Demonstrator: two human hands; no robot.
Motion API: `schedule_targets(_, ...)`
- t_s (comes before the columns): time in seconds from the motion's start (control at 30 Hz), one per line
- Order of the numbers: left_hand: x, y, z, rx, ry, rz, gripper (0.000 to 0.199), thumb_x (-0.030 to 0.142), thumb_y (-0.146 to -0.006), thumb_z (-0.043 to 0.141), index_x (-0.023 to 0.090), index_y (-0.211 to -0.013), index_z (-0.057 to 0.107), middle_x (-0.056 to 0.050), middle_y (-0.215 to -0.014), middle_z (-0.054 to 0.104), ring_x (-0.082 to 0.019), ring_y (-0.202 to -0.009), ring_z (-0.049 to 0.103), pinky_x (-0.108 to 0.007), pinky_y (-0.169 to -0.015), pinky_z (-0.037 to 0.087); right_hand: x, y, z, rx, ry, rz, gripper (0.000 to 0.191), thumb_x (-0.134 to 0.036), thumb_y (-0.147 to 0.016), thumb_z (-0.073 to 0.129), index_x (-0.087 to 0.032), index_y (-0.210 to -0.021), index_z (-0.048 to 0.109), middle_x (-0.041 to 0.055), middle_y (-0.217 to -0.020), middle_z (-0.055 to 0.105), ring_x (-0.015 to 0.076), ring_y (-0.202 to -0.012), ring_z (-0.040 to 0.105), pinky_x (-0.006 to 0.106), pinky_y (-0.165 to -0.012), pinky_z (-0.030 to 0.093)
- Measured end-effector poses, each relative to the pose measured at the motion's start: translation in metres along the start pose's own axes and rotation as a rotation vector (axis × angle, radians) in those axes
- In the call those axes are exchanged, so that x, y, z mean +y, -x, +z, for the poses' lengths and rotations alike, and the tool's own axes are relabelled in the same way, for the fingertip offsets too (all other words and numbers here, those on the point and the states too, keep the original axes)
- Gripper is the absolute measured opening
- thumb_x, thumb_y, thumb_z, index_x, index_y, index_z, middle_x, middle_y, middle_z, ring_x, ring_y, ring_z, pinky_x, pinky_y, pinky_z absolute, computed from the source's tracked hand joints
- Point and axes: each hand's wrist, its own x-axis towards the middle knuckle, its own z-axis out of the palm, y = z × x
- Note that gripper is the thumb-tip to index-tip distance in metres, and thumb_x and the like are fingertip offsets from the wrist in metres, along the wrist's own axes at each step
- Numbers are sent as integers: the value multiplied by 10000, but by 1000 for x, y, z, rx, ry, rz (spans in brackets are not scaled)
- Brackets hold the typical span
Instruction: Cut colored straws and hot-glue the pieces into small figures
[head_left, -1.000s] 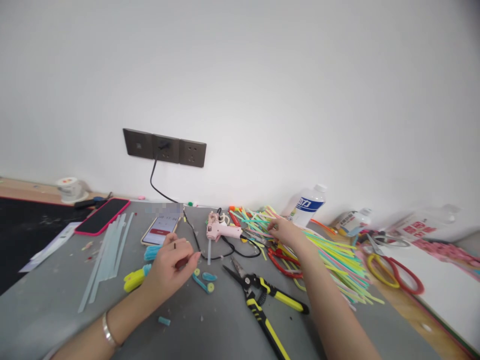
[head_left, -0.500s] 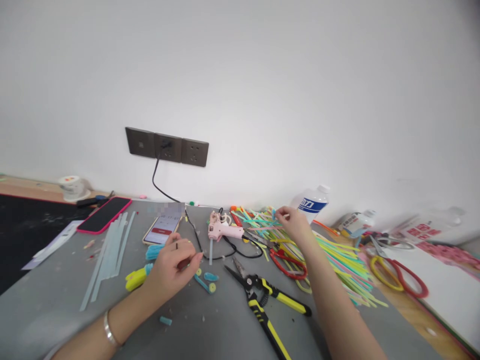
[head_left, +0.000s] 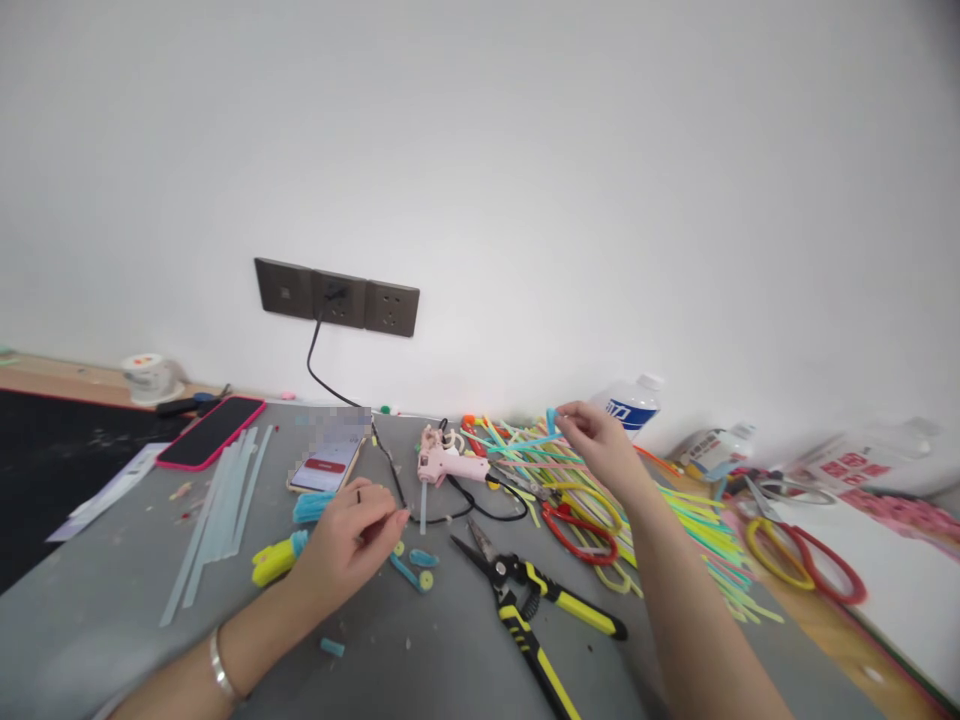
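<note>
My right hand (head_left: 594, 436) pinches a short bent blue pipe cleaner (head_left: 552, 421) between thumb and fingertips. It is above a loose pile of pastel pipe cleaners (head_left: 697, 530). My left hand (head_left: 358, 535) hovers over the grey mat, loosely curled, thumb close to the fingers, with nothing visible in it. Near it lie a blue fuzzy bundle (head_left: 311, 507), a yellow fuzzy roll (head_left: 274, 562) and small blue and yellow coiled pieces (head_left: 424, 579). A pink hot glue gun (head_left: 454, 465) with a clear stick stands between my hands.
Yellow-and-black pruning shears (head_left: 517, 590) lie spread on the mat. Red-handled scissors (head_left: 577, 535) rest by the pile, and another pair (head_left: 810, 560) lies at right. Clear glue sticks (head_left: 225, 500), two phones and a water bottle (head_left: 634, 405) are around. A black cord runs to the wall socket (head_left: 337, 297).
My right hand has shifted slightly right and up, and the blue pipe cleaner in it shows more clearly. My left hand's fingers have closed a little toward the thumb.
</note>
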Motion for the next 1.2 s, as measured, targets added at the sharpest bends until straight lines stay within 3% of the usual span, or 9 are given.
schedule_targets(0.1,2,0,-2,-76,74,-77,214,198,-969,454,199,-798,585,1,-709,581,-152,-695,547,-254,-654,417,-32,15,7,-286,-175,-57,341,-517,-873,541,-178,-889,575,-71,-582,380,103,-519,331,237,-502,264)
schedule_targets(0.3,6,-1,-2,-194,316,-203,180,336,-941,552,189,-1024,614,-24,-870,674,-172,-802,623,-253,-747,467,-92,67,56,-595,-279,-159,81,-267,-926,534,-203,-877,542,-69,-616,432,102,-554,392,215,-535,300)
schedule_targets(0.4,7,1,1,-262,402,-243,285,437,-895,608,175,-1004,632,-25,-842,679,-189,-782,619,-254,-715,460,-103,90,82,-543,-186,-191,75,-158,-886,535,-221,-870,498,-74,-611,466,106,-537,420,211,-528,288)
schedule_targets(0.5,6,3,3,-314,447,-300,314,464,-903,583,163,-961,651,-23,-808,664,-186,-753,595,-252,-684,441,-104,102,93,-513,-119,-198,133,-112,-877,507,-234,-876,454,-83,-589,463,110,-501,392,220,-519,253)
schedule_targets(0.77,10,1,3,-339,441,-356,344,439,-943,506,164,-741,553,15,-682,533,-147,-674,502,-236,-630,373,-101,105,84,-520,-80,-205,151,-94,-890,464,-241,-886,427,-95,-576,393,116,-501,342,221,-517,221)
schedule_targets(0.93,14,-1,2,-351,468,-326,407,436,-976,424,181,-660,451,43,-602,427,-117,-581,413,-228,-560,303,-102,103,75,-603,-31,-208,99,-133,-901,485,-228,-876,474,-77,-622,464,112,-537,404,217,-528,256)
schedule_targets(1.03,12,-2,1,-362,456,-338,405,445,-971,433,182,-662,440,53,-597,375,-107,-555,355,-227,-521,257,-86,82,58,-641,-19,-160,115,-270,-948,482,-215,-866,541,-56,-633,542,121,-562,479,213,-528,313)
schedule_targets(1.1,11,-3,1,-354,467,-353,396,446,-972,433,178,-683,469,55,-594,368,-105,-546,344,-226,-514,253,-63,60,45,-519,110,-118,229,-301,-959,448,-198,-808,584,-28,-663,585,134,-600,515,222,-553,350)
schedule_targets(1.2,9,-3,1,-346,492,-352,394,449,-972,432,172,-701,500,52,-589,388,-105,-539,359,-224,-516,266,-18,26,34,-297,441,72,236,-260,-903,501,-174,-735,644,12,-696,651,155,-643,574,239,-583,370)
